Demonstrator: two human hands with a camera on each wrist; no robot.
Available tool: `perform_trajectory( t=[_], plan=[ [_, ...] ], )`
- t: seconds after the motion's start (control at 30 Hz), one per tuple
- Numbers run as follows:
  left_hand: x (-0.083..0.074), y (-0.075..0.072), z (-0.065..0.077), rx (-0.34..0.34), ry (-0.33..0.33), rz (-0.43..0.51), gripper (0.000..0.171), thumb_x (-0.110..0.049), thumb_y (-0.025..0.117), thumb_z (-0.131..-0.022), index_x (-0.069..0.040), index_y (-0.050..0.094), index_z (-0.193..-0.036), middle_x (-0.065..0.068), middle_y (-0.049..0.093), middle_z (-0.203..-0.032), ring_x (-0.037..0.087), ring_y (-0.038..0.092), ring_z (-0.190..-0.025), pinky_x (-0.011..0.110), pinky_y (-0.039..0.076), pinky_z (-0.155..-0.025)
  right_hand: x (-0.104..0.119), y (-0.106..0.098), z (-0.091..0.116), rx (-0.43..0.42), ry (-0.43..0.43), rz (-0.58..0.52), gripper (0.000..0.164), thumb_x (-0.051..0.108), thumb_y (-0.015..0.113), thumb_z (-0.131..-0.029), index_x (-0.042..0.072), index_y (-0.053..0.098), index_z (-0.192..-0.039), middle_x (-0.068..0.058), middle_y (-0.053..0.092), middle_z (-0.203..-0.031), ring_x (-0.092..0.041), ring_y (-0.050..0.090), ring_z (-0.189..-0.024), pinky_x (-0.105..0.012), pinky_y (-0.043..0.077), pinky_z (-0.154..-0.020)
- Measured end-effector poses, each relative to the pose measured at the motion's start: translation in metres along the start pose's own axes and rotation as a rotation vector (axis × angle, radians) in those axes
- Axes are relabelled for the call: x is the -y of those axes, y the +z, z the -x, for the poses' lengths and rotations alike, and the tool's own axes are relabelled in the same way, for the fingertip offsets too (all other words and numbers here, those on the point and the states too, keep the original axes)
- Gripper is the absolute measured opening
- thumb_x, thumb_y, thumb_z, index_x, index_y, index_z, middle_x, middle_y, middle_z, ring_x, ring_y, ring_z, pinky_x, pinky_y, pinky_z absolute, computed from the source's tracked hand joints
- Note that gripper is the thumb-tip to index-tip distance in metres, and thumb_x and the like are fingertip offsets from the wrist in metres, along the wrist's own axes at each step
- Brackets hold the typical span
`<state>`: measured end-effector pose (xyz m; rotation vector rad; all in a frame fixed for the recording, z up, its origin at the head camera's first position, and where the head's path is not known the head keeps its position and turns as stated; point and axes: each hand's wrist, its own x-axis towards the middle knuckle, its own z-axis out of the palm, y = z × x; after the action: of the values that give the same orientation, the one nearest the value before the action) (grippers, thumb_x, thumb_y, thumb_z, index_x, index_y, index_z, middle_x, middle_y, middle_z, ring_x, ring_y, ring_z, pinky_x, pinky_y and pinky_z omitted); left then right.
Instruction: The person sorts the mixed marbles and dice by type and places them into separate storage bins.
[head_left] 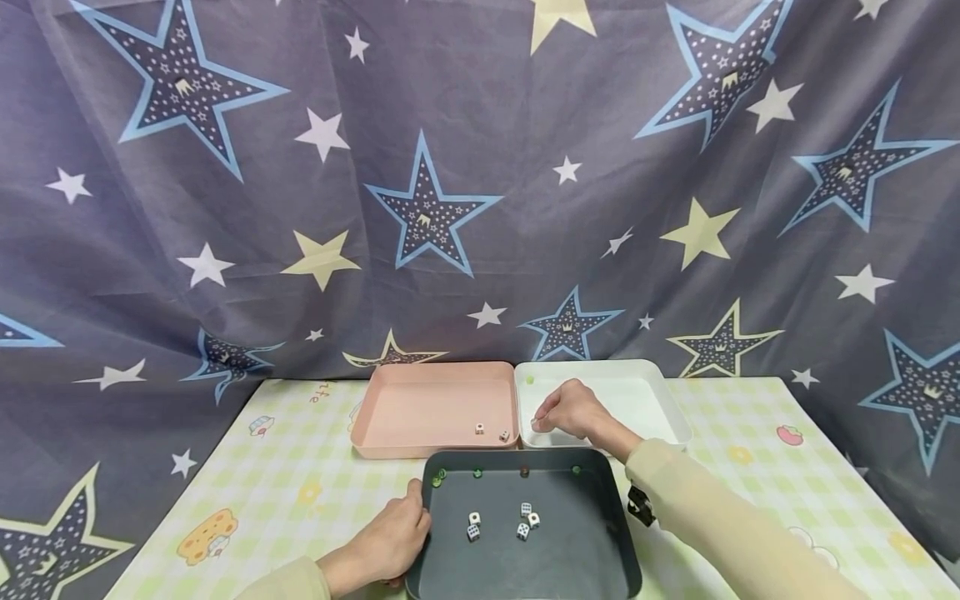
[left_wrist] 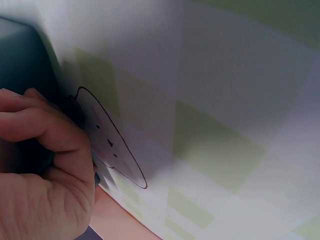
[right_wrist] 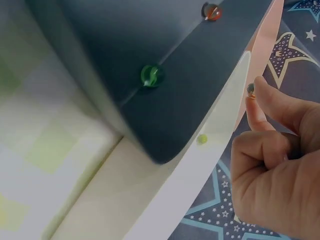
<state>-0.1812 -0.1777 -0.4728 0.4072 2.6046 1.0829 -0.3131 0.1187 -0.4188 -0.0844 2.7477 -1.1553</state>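
My right hand (head_left: 576, 410) is over the white tray (head_left: 667, 417), pinching a small glass marble (right_wrist: 251, 89) between thumb and forefinger, its other fingers curled in. A light green marble (head_left: 529, 380) lies at that tray's far left corner. At the left side of the dark grey tray (head_left: 585, 567), my left hand (head_left: 390, 533) grips the rim. Inside the dark tray, several white dice (head_left: 522, 531) sit near the middle. Along its far edge lie several green marbles (head_left: 477, 472) and a reddish marble (head_left: 524, 472).
Left of the white tray stands a pink tray (head_left: 420, 408) with two white dice (head_left: 479, 428) near its front right. A checked tablecloth (head_left: 285, 467) covers the table. Behind the trays hangs a grey curtain (head_left: 480, 100) printed with stars.
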Motion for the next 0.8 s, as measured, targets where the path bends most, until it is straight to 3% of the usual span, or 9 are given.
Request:
perform_trajectory(
  t=[0.3, 0.8],
  plan=[
    [0.0, 0.0, 0.0, -0.003, -0.004, -0.006, 0.016, -0.006, 0.037, -0.109, 0.007, 0.042, -0.116, 0.01, 0.057, -0.06, 0.004, 0.044, -0.029, 0.027, 0.04, -0.027, -0.012, -0.002, -0.005, -0.01, 0.011, 0.009, 0.009, 0.007, 0.09, -0.08, 0.01, 0.081, -0.079, 0.0, 0.068, -0.067, -0.009, 0.026, -0.047, -0.023, 0.023, -0.042],
    [0.0, 0.0, 0.0, -0.01, -0.01, -0.014, 0.02, -0.006, 0.037, -0.109, 0.01, 0.041, -0.121, 0.011, 0.056, -0.061, 0.005, 0.044, -0.03, 0.029, 0.041, -0.028, -0.022, -0.005, -0.014, -0.016, 0.038, 0.017, 0.01, 0.008, 0.091, -0.077, 0.01, 0.081, -0.077, -0.002, 0.07, -0.078, -0.013, 0.037, -0.055, -0.024, 0.029, -0.044]
  ],
)
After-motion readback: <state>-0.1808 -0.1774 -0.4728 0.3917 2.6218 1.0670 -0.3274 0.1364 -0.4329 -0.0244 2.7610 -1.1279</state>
